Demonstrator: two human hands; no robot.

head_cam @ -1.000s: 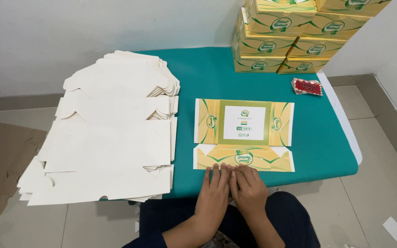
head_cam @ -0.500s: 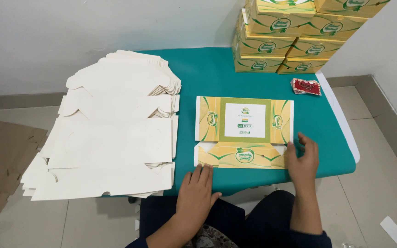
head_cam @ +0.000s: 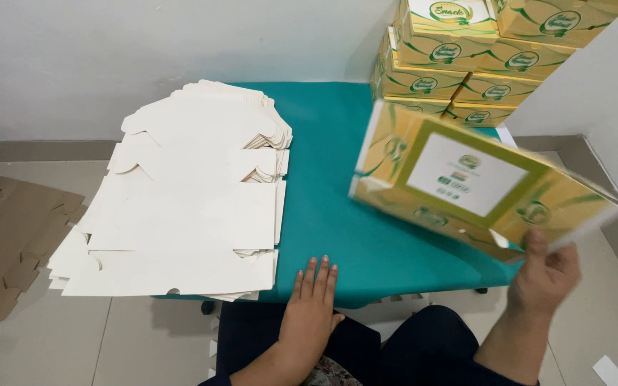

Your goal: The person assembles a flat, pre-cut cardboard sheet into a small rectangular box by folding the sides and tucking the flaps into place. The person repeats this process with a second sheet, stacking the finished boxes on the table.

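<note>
Carton: a flat yellow-and-green carton (head_cam: 466,187) with a white panel is lifted off the surface, tilted, a little blurred; it hangs over the right part of the green surface (head_cam: 337,214).
Grip: the right hand (head_cam: 546,275) holds it from below at its near right edge; the fingers (head_cam: 536,248) pinch this edge, thumb side up.
Other hand: the left hand (head_cam: 311,307) lies flat on the near rim of the surface, fingers straight and pressed together, well apart from the carton.
Progress: this carton looks only partly folded, not yet closed into a box.
Done: finished boxes (head_cam: 459,64) stand stacked at the far right corner.
Left: a big pile of white flat blanks (head_cam: 187,207) waits on the left side.
Floor: brown cardboard (head_cam: 8,236) lies at the left.
</note>
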